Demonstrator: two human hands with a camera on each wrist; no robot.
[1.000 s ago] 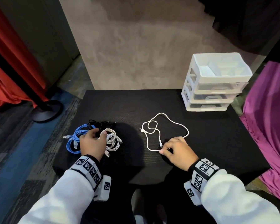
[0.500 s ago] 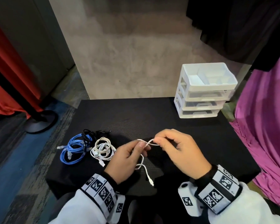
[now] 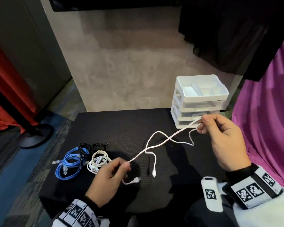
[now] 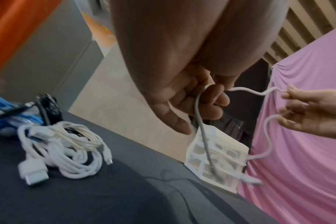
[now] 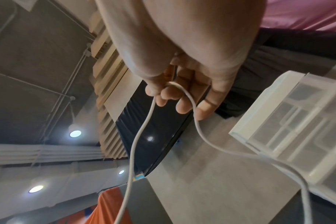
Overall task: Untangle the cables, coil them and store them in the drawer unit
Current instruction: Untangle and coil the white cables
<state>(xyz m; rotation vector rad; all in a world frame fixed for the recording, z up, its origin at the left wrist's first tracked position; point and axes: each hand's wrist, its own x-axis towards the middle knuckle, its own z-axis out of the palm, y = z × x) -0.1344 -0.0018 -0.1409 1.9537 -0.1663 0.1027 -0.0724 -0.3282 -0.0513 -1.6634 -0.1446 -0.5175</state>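
A thin white cable [image 3: 161, 143] hangs above the black table [image 3: 121, 128], stretched between both hands. My left hand [image 3: 111, 176] pinches it near one end, and a short tail with a plug [image 3: 136, 179] dangles below. My right hand [image 3: 220, 135] holds it up by the white drawer unit [image 3: 198, 99], a loop passing through its fingers [image 5: 171, 97]. The other plug [image 3: 154, 173] hangs free over the table. In the left wrist view the cable [image 4: 199, 118] runs over my curled fingers. The drawer unit's drawers look closed.
At the table's left lie a coiled blue cable [image 3: 69, 163], a black cable [image 3: 88, 146] and a white cable bundle [image 3: 98, 161], tangled together. A purple cloth [image 3: 266, 120] hangs at the right. A red curtain and a stand base [image 3: 36, 136] are on the left floor.
Both hands picked the white cable off the table, came together, then pulled apart, the right hand rising toward the drawer unit. The cable now hangs stretched between them.
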